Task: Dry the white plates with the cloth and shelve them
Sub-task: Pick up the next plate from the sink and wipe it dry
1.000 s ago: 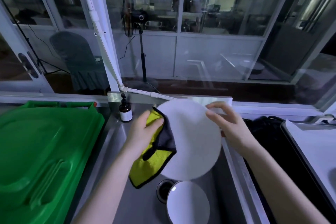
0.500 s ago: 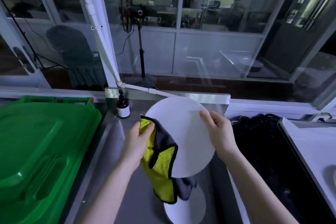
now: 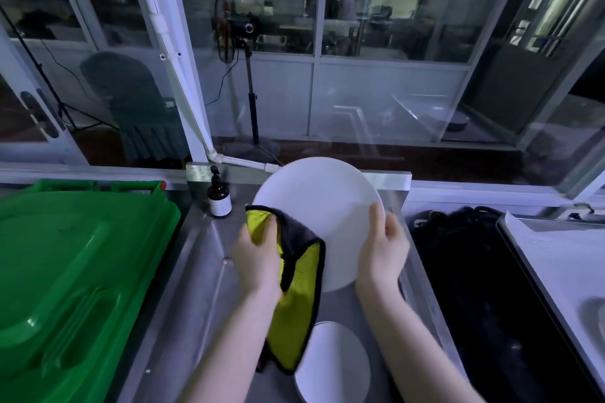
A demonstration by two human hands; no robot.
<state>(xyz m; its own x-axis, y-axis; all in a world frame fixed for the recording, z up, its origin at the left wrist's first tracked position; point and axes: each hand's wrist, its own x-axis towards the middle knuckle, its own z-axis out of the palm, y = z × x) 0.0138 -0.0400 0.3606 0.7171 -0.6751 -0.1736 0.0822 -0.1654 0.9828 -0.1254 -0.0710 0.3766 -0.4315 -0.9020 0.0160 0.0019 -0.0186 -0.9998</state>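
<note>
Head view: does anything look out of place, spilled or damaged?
Nothing stands out. The left hand grips the cloth against the held plate, the right hand grips its rim, and a second plate lies in the sink below. Both plates look intact; no spill shows.

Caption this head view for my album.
The left hand holds a yellow cloth against a white plate gripped by the right hand; another plate lies in the sink.

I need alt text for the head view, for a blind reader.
Two bare hands hold a white plate over a steel sink: the left hand grips a yellow and grey cloth at its edge, the right hand holds the other edge. A second plate lies below.
</note>
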